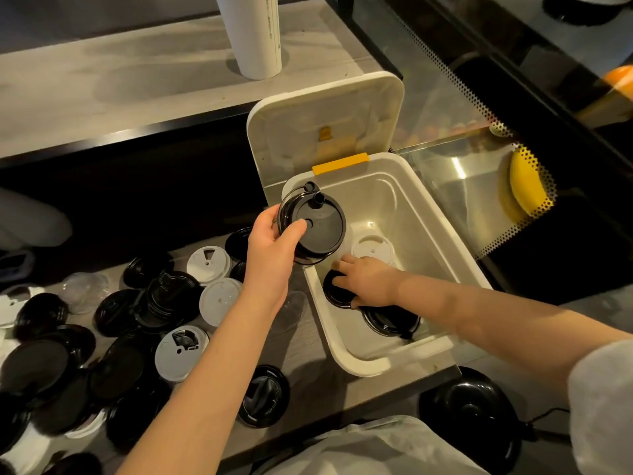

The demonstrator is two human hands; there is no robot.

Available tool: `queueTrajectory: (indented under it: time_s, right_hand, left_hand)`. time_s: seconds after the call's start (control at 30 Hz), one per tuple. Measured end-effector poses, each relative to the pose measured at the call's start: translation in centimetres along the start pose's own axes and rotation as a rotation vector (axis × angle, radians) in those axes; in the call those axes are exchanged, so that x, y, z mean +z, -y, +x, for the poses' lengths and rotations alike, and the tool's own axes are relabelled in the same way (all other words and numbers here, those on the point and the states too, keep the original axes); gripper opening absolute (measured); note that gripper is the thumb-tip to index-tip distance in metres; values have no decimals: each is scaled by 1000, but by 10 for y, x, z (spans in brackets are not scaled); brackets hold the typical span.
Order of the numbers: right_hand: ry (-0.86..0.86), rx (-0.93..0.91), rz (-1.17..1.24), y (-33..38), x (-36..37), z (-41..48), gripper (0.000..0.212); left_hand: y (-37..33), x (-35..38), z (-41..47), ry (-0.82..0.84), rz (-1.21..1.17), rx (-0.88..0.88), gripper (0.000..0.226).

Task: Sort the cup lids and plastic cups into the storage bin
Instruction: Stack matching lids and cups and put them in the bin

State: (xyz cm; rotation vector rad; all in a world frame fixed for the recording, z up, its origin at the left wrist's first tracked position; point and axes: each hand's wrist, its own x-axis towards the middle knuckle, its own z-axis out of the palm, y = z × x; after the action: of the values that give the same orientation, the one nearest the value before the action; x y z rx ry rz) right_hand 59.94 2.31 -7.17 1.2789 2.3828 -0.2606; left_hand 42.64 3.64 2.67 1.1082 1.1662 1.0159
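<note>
My left hand (274,245) grips a stack of black cup lids (313,222) and holds it over the near-left rim of the white storage bin (445,241). My right hand (368,281) reaches down inside the bin, its fingers curled round another stack of black lids (334,289) on the bin floor. A second black stack (387,322) lies just nearer me in the bin. A white lid (371,248) sits further back. Several black and white lids (171,303) and a clear plastic cup (84,289) are scattered over the counter on the left.
The bin's white cover (325,121) stands open behind it, with a yellow latch (339,163). A tall white cup stack (255,36) stands on the raised shelf. A glass display case (496,166) is on the right. A black lid (263,395) lies near the counter edge.
</note>
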Motion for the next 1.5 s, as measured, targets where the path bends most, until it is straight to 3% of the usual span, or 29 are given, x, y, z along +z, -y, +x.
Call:
queueTrajectory:
  time_s: [0.13, 0.27, 0.4, 0.47, 0.53, 0.7, 0.9, 1.0, 1.07, 1.13, 1.3, 1.5]
  right_hand:
    - [28, 17, 169, 1, -2, -2, 66]
    - [-86, 156, 390, 0, -17, -16, 54]
    - [-422, 465, 663, -12, -51, -44, 32]
    - [-690, 568, 981, -14, -67, -61, 28]
    - [-821, 530, 1332, -14, -79, -75, 34]
    - [-578, 344, 1649, -9, -88, -87, 40]
    - [-555, 427, 1678, -14, -81, -96, 37]
    - [-422, 491, 1529, -21, -76, -100, 37]
    - [-237, 533, 1380, -27, -71, -99, 37]
    - [-14, 543, 1265, -30, -65, -93, 36]
    - [292, 531, 1033, -29, -50, -68, 36]
    - [306, 520, 818, -27, -34, -52, 44]
  left_hand:
    - [4, -2, 2, -26, 26, -15, 41]
    - [3, -3, 3, -10, 55, -34, 43]
    - [-4, -1, 5, -11, 79, -12, 38]
    - [-8, 1, 6, 17, 78, -17, 35]
    - [-10, 5, 6, 74, 80, -35, 37]
    - [-10, 21, 4, 214, 131, -39, 33]
    - [5, 28, 1, 319, 376, -74, 34]
    - [4, 28, 0, 441, 840, 131, 47]
    - [4, 25, 0, 503, 1194, 390, 55]
    - [4, 18, 4, 521, 1348, 492, 53]
    - [9, 1, 3, 567, 1471, 520, 53]
    - [15, -10, -1, 559, 1387, 496, 57]
